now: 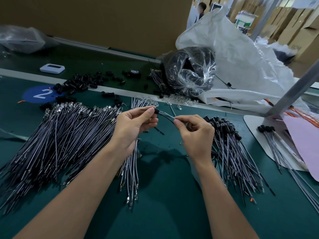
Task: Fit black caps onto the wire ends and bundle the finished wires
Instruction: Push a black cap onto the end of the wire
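Note:
My left hand point(136, 123) pinches a small black cap point(156, 111) between thumb and forefinger, above the green table. From the cap a black and a grey wire point(166, 116) run right to my right hand point(195, 133), which pinches them at its fingertips. A big heap of uncapped wires point(57, 144) lies on the left. A smaller loose bunch point(131, 169) lies under my left wrist. Wires with black caps fitted point(231, 149) are piled on the right. Loose black caps point(81, 82) are scattered at the back left.
A clear bag of black parts point(189, 71) and a large white sack point(241, 62) stand at the back right. A white device point(52, 68) and a tape roll point(134, 71) lie at the back. A metal post point(293, 94) on a white base, more capped wires and pink paper point(303, 144) sit at the right.

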A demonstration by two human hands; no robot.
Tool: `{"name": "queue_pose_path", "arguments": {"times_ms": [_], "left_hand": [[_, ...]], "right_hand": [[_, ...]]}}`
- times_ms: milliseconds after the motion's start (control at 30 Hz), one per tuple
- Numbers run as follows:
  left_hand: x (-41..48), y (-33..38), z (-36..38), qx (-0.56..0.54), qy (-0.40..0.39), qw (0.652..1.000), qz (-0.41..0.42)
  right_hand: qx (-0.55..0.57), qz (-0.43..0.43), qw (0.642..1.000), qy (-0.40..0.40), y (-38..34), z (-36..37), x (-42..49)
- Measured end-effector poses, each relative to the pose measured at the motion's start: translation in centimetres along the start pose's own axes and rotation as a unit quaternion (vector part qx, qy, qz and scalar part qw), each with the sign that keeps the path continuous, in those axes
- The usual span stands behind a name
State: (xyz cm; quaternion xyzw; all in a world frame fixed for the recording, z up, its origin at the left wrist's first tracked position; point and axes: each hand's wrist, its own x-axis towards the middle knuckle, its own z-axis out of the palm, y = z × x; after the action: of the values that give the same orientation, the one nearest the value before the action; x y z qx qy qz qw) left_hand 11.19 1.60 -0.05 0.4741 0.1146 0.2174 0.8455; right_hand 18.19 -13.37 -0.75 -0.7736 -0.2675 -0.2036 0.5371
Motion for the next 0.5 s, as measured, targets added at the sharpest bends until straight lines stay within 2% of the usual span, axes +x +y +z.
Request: {"name": "queue_pose_path", "arguments": {"times_ms": [500], "left_hand": [[0.04, -0.26, -0.06, 0.031, -0.011, 0.999, 0.012]], "right_hand": [[0.011, 0.008, 1.0, -0.018, -0.28, -0.08, -0.13]]}}
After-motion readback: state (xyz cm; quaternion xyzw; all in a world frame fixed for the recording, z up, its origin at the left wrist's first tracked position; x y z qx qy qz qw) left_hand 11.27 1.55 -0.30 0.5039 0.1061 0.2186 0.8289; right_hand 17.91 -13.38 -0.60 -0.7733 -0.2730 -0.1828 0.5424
